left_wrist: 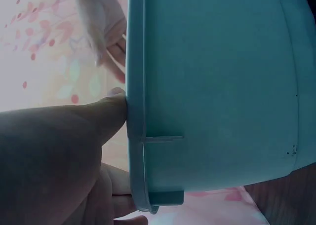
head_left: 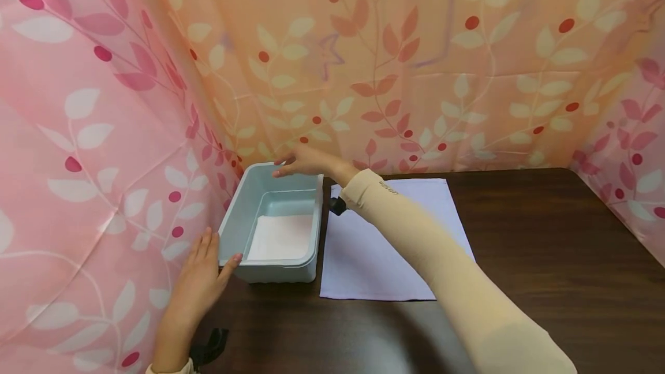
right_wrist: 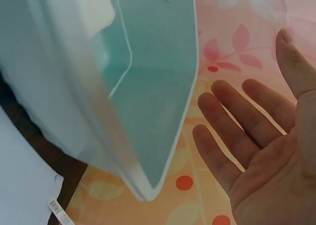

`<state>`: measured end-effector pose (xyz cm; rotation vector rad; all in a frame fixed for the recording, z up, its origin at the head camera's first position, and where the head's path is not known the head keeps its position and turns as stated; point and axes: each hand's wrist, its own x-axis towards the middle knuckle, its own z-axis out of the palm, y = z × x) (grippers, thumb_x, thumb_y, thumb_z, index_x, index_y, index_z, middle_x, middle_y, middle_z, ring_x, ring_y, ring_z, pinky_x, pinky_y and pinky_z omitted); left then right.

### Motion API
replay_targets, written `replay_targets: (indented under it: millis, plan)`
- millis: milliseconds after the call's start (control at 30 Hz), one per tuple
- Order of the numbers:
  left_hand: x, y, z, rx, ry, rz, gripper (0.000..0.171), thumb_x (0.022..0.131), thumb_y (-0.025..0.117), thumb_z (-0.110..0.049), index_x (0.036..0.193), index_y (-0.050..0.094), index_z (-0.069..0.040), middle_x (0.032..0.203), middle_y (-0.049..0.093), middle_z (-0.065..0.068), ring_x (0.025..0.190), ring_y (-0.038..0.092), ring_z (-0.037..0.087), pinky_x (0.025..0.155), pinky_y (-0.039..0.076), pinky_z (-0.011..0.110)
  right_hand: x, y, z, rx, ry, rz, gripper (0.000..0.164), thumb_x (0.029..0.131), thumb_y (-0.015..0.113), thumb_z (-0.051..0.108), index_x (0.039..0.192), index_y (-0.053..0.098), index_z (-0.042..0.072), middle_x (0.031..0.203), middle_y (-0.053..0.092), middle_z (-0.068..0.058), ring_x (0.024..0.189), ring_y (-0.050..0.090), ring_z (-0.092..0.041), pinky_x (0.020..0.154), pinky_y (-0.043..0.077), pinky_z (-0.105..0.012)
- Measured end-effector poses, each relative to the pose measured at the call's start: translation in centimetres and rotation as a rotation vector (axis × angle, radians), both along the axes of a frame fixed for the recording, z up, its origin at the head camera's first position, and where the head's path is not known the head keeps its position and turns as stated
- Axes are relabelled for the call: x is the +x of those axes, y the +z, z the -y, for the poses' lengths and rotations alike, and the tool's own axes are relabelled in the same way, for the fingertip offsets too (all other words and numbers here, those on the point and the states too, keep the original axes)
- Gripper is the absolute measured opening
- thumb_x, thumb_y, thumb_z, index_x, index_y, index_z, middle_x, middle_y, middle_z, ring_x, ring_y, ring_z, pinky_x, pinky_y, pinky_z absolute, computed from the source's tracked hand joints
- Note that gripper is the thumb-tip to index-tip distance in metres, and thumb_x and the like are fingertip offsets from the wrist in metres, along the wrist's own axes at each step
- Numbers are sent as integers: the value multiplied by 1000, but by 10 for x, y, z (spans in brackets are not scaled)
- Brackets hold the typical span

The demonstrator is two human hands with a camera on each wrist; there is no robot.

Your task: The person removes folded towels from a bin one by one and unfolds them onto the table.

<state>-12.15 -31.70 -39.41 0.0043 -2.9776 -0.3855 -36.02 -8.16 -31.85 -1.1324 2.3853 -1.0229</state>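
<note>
A pale blue-green plastic tub (head_left: 283,273) stands on the table's left side, with a flat white piece (head_left: 283,238) on its floor. Whether that piece is cloth or paper cannot be told. At the tub's near left corner, my left hand (head_left: 200,273) touches the rim (left_wrist: 137,101) with its thumb, its other fingers extended along the left side. My right hand (head_left: 309,161) reaches across to the tub's far end, over the rim. In the right wrist view its fingers (right_wrist: 224,121) are spread, apart from the tub, holding nothing.
A pale lavender cloth (head_left: 374,264) lies flat to the right of the tub, partly under my right forearm. The dark wooden table (head_left: 545,258) extends to the right. Leaf-patterned curtains (head_left: 395,62) hang behind the table and at both sides, close to the tub's left.
</note>
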Motion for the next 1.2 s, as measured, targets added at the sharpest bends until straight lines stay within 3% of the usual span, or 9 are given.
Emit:
replay_targets:
  millis: [167, 400, 533, 733, 1067, 1200]
  plan:
    - [-2, 1, 0, -5, 10, 29, 84, 95, 61, -42, 147, 29, 16, 156, 23, 37, 145, 20, 56, 115, 21, 68, -1, -1, 20, -19, -18, -14, 52, 91, 69, 41, 134, 63, 12, 127, 66, -4, 105, 68, -18, 98, 52, -31]
    - [-4, 3, 0, -9, 13, 58, 86, 93, 63, -42, 147, 29, 15, 155, 25, 38, 143, 21, 57, 114, 22, 68, 8, -16, 49, -100, -50, 43, 47, 92, 69, 37, 129, 66, 8, 122, 72, -7, 97, 70, -19, 89, 54, -26]
    - [-5, 3, 1, -6, 11, 57, 86, 93, 65, -42, 147, 30, 15, 154, 26, 38, 143, 21, 58, 113, 23, 68, 14, -25, 60, -99, -59, 95, 43, 94, 66, 36, 129, 67, 10, 125, 69, -6, 101, 69, -20, 91, 54, -25]
    - [-6, 5, 2, -2, -14, 1, 82, 91, 69, -39, 142, 37, 17, 151, 31, 40, 140, 26, 59, 113, 25, 68, 20, -33, 71, -162, -114, 192, 41, 96, 65, 36, 128, 67, 11, 121, 70, -9, 104, 69, -24, 97, 55, -36]
    - [-6, 8, 0, -17, -30, 0, 80, 91, 69, -36, 140, 39, 18, 151, 32, 40, 141, 26, 59, 113, 26, 67, 26, -49, 74, -134, -184, 258, 46, 96, 65, 37, 129, 64, 6, 125, 68, -17, 115, 66, -34, 101, 53, -44]
    - [-6, 9, -1, -26, -30, 0, 79, 91, 68, -37, 140, 39, 18, 151, 32, 39, 142, 26, 58, 114, 26, 66, 28, -52, 77, -117, -200, 237, 47, 95, 65, 38, 129, 64, 6, 127, 67, -14, 112, 67, -31, 97, 55, -40]
